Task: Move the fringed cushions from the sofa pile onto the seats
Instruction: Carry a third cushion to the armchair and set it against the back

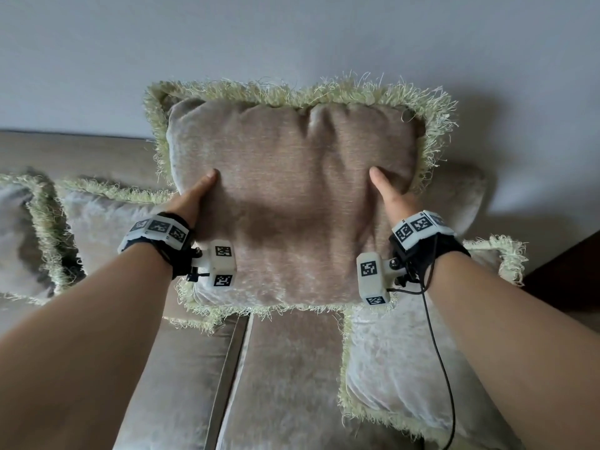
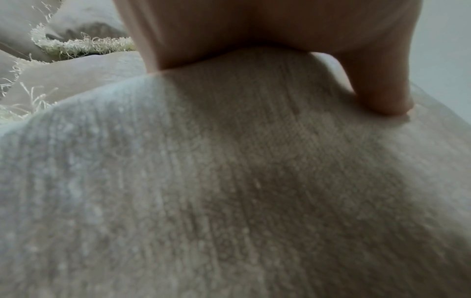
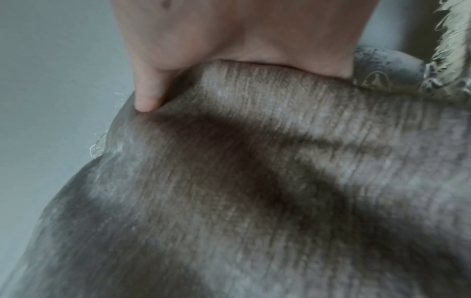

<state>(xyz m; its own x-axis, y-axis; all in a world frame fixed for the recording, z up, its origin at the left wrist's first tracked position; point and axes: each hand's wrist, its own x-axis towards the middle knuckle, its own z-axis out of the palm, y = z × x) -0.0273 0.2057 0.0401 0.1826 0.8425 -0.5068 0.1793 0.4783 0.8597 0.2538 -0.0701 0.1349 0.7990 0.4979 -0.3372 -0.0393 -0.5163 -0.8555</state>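
Above the sofa seats (image 1: 285,368) we are holding a fringed cushion (image 1: 292,196) upright, left hand (image 1: 194,199) and right hand (image 1: 394,198) each clamping a side, thumbs denting its soft, light velvety face; gripping the body, not the fringe, seems safest.

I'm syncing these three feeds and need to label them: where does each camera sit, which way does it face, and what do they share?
Head: worn on the head, looking forward and down at the held cushion, the sofa and the wall; both forearms, left hand and right hand show.
Left wrist: on the left wrist, looking along the hand; palm and thumb press the fabric.
Right wrist: on the right wrist, likewise; the thumb digs into the fabric.
Shared: all three show the same cushion, gripped at its sides.
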